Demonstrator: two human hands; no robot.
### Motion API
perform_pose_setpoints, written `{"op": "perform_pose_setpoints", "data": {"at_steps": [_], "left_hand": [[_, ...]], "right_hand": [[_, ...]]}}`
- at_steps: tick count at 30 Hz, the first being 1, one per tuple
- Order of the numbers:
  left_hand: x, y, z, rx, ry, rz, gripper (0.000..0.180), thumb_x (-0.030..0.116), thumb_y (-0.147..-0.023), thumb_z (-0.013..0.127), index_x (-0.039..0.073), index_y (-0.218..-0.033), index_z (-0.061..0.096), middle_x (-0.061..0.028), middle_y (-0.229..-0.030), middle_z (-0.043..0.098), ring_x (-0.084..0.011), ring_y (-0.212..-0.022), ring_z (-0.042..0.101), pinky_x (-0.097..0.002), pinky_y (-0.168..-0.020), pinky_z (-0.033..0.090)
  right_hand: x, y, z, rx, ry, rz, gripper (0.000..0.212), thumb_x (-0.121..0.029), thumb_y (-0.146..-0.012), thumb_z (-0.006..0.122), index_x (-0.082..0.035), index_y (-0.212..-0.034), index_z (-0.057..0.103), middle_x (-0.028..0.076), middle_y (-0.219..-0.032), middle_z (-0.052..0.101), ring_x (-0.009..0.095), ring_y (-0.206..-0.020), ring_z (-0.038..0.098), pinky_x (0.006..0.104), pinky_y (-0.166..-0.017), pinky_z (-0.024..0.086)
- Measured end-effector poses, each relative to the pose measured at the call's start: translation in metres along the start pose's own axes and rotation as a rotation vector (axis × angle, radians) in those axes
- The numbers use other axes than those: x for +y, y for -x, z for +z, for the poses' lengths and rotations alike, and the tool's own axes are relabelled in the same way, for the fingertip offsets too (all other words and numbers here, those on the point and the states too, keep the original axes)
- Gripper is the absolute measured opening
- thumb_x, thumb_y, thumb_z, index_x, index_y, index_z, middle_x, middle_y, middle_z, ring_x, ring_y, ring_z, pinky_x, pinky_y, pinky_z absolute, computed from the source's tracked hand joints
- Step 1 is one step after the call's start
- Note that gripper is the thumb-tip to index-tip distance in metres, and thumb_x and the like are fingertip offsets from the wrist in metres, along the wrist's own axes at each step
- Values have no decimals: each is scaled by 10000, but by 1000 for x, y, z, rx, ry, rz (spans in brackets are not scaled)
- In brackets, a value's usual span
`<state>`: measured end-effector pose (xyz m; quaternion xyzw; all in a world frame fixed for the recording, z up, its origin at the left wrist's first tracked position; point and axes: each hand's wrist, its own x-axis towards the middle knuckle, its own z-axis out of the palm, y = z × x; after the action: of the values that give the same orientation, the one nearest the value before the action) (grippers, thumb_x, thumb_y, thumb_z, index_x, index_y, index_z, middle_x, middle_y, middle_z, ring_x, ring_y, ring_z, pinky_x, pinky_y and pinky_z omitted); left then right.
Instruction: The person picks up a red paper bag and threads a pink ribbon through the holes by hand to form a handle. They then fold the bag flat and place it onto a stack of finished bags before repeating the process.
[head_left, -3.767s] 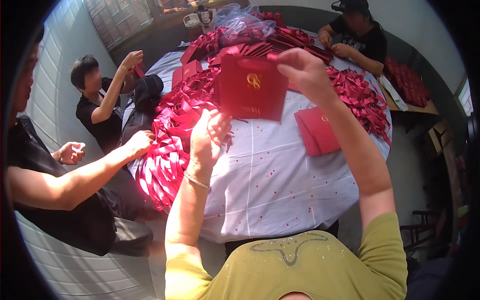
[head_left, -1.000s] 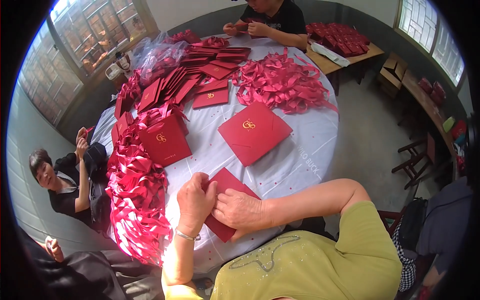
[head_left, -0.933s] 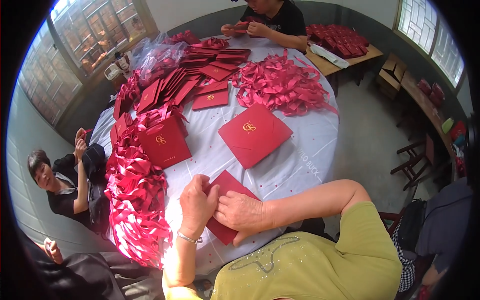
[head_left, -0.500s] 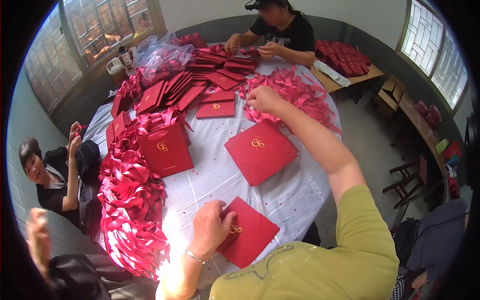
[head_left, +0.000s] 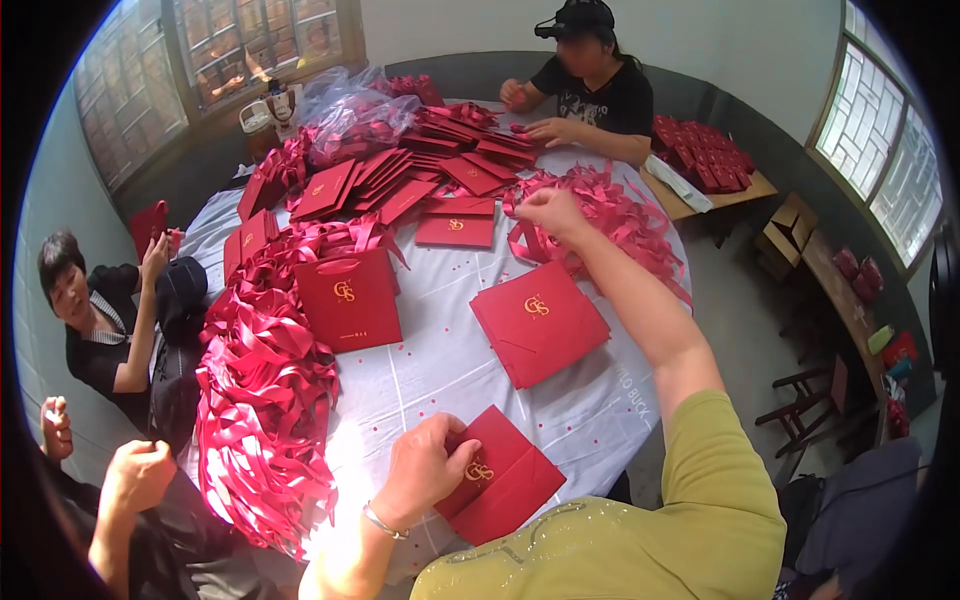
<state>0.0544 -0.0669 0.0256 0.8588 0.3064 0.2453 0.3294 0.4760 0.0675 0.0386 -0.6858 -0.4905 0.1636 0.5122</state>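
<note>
My left hand (head_left: 428,465) grips the upper left side of a flat red paper bag (head_left: 515,480) with a gold emblem, thumb on top; the fingertips are partly hidden. The bag lies on the white-covered table close to my body. Stretched far forward, my right hand (head_left: 555,212) is closed in a pinch at the left edge of a heap of pink-red ribbons (head_left: 630,225). A ribbon shows at its fingertips. Between my hands lies a small stack of red bags (head_left: 540,325). To its left stands a red bag (head_left: 350,300) with a ribbon handle.
Ribbon handles pile along the table's left side (head_left: 265,400). More red bags (head_left: 380,185) and a clear plastic bag (head_left: 350,110) crowd the far side. A person in a black cap (head_left: 595,90) works opposite; others sit at left. Small red dots are scattered over the cloth (head_left: 440,370).
The whole view has shifted slightly. Both my hands keep nearly the same places on the table. At lower left, a neighbour's hands have come further into view; the person opposite has raised one hand.
</note>
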Motion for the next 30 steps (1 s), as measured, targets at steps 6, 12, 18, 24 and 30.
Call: {"op": "perform_pose_setpoints", "data": {"at_steps": [6,12,18,24,30], "left_hand": [[2,-5,-10,-201,68,-213,315,246,-790,758,10,-944,617,-184,-741,667,-352,-740,676,-412,-665,525],[-6,-2,-8,-199,61,-164,321,276,-804,733,4,-966,677,-217,-803,688,-366,-787,686,-421,-711,539],[-24,-1,-9,-270,30,-127,317,299,-782,721,-8,-863,700,-224,-808,680,-391,-795,672,-443,-731,531],[-38,-8,-12,-310,65,-134,313,299,-763,741,-6,-819,693,-226,-773,671,-386,-772,667,-444,-719,524],[-38,-2,-14,-297,-1,-154,299,269,-787,737,-15,-870,696,-218,-794,673,-358,-769,669,-415,-705,520]], "right_hand": [[-95,21,-45,22,-463,-96,147,-154,-898,712,-19,-952,693,25,-852,706,55,-704,616,196,-623,475],[-213,72,-48,-56,-520,-347,184,-226,-962,635,-51,-1014,659,67,-996,721,94,-849,676,203,-682,516],[-234,160,-22,-301,-558,-418,97,-83,-927,608,4,-957,639,118,-1018,703,141,-894,667,270,-757,535],[-152,257,-36,-537,-323,-277,102,52,-817,675,-4,-894,637,125,-1005,702,119,-896,648,267,-783,522],[-162,280,-38,-709,317,-163,271,73,-772,645,-8,-1028,675,98,-973,711,137,-742,664,270,-655,525]]}}
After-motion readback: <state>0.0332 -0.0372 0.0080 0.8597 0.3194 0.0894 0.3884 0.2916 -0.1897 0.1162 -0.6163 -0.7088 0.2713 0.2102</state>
